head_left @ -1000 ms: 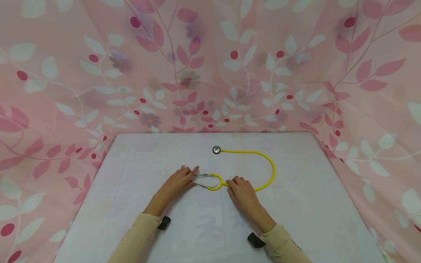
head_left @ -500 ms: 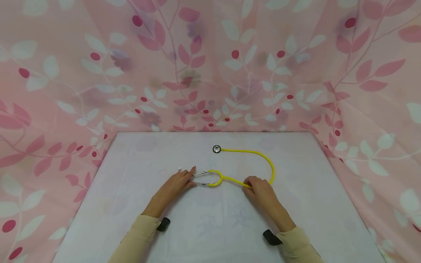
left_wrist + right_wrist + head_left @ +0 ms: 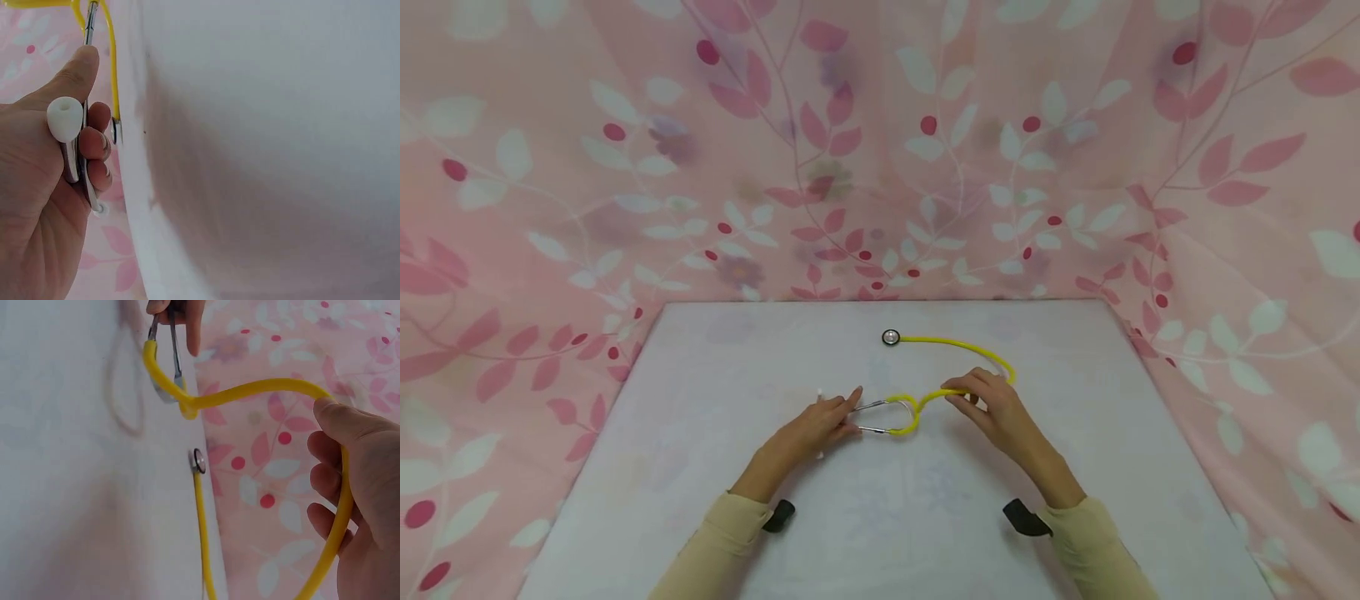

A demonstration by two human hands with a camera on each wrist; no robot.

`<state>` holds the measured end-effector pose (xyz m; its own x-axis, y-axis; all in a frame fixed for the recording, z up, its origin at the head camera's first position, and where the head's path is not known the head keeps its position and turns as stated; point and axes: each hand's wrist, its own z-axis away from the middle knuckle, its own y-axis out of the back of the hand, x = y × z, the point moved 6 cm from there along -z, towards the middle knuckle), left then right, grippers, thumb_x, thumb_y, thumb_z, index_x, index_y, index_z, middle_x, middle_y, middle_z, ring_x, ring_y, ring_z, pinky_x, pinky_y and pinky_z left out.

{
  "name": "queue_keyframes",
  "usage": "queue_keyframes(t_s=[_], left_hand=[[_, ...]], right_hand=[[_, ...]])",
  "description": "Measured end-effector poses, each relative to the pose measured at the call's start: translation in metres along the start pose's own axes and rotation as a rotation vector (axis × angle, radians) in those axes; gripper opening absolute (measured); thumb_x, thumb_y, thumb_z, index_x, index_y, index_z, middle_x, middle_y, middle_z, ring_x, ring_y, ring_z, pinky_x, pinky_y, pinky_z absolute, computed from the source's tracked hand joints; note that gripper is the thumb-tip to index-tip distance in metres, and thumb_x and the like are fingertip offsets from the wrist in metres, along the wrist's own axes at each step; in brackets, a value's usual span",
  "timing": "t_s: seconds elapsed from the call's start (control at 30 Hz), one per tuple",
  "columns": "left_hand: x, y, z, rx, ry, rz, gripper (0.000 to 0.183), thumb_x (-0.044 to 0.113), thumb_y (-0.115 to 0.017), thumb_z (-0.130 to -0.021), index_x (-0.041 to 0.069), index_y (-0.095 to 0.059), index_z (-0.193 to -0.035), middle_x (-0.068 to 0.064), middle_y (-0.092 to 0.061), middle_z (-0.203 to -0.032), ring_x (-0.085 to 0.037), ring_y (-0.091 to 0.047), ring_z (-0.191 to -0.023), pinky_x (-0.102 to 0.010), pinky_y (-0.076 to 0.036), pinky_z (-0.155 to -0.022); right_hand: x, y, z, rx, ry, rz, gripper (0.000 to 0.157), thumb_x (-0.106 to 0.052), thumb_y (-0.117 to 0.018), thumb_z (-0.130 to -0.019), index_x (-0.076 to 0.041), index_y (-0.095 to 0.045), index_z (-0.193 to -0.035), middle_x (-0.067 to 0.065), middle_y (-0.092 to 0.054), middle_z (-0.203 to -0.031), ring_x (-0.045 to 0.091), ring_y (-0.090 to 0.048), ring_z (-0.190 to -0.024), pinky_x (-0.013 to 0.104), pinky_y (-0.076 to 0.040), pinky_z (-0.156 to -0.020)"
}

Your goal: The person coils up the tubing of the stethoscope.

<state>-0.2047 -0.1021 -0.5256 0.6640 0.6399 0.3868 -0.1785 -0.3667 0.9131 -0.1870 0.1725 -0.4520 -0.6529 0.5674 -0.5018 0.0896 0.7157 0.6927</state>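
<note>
A stethoscope with yellow tubing [image 3: 955, 342] and metal ear tubes is held between both hands. My left hand [image 3: 816, 427] grips the metal ear tubes [image 3: 89, 28], fingers curled round them; a white eartip [image 3: 65, 119] sticks out by the palm. My right hand [image 3: 996, 408] pinches the yellow tube beyond the Y-joint, thumb on top and fingers curled under it, as the right wrist view shows. The ear-tube end is raised off the table, its shadow below. The round chestpiece [image 3: 891, 337] lies on the table towards the back, its tube curving round to my right hand.
A white cloth covers the table [image 3: 880, 533]. Pink leaf-patterned fabric [image 3: 880, 167] hangs behind it and at both sides. Black wrist bands [image 3: 1027, 518] sit below the beige sleeves [image 3: 1093, 542].
My right hand has slid right along the tube, then lifted it up and away from me. The left hand has raised the ear tubes and shifted slightly right. The chestpiece has hardly moved.
</note>
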Motion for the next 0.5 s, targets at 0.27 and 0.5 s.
queue_keyframes(t_s=[0.27,0.5], left_hand=[[0.027,0.002,-0.005,-0.003,-0.118,0.041,0.080,0.025,-0.071,-0.090,0.009,-0.028,-0.155,0.004,-0.061,-0.091,-0.006,-0.053,-0.077,-0.024,-0.052,-0.077],[0.051,0.011,-0.009,0.090,-0.281,0.104,0.093,0.020,-0.078,-0.083,0.006,-0.021,-0.156,0.006,-0.057,-0.084,-0.002,-0.047,-0.070,-0.013,-0.044,-0.069]], right_hand=[[-0.015,-0.020,-0.038,-0.131,0.056,-0.143,0.022,-0.014,-0.073,-0.088,-0.016,-0.073,-0.110,-0.008,-0.064,-0.088,0.004,-0.052,-0.074,0.025,-0.048,-0.064],[0.005,-0.042,-0.053,-0.310,-0.079,-0.279,0.021,-0.022,-0.076,-0.085,-0.019,-0.075,-0.106,-0.006,-0.074,-0.095,0.006,-0.058,-0.074,0.021,-0.052,-0.068]])
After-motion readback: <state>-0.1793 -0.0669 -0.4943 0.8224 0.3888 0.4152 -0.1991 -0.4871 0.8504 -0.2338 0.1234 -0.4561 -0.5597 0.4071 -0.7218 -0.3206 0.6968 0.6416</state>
